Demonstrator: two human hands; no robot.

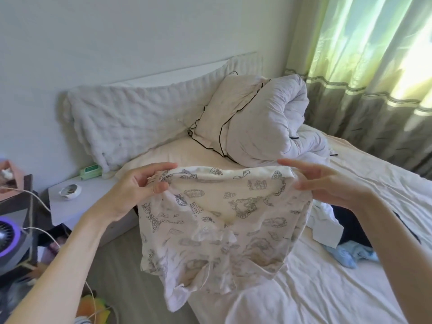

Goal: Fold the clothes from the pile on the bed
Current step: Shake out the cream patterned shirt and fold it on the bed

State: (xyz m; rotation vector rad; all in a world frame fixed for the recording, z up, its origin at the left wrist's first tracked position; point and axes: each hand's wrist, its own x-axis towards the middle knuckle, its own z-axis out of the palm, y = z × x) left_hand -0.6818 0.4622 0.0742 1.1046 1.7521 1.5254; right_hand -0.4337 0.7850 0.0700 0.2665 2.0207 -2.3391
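Note:
I hold up a pair of white shorts with a grey printed pattern by the waistband, above the bed's near edge. My left hand pinches the left end of the waistband between thumb and fingers. My right hand holds the right end, fingers stretched along the band. The legs hang down, and a thin drawstring dangles. Behind the shorts on the bed lies the pile of clothes: white, dark and light blue pieces, partly hidden.
A rolled duvet and pillows sit at the head of the bed. A bedside table with a small bowl stands at left, a fan and cables beyond it. Green curtains hang at right.

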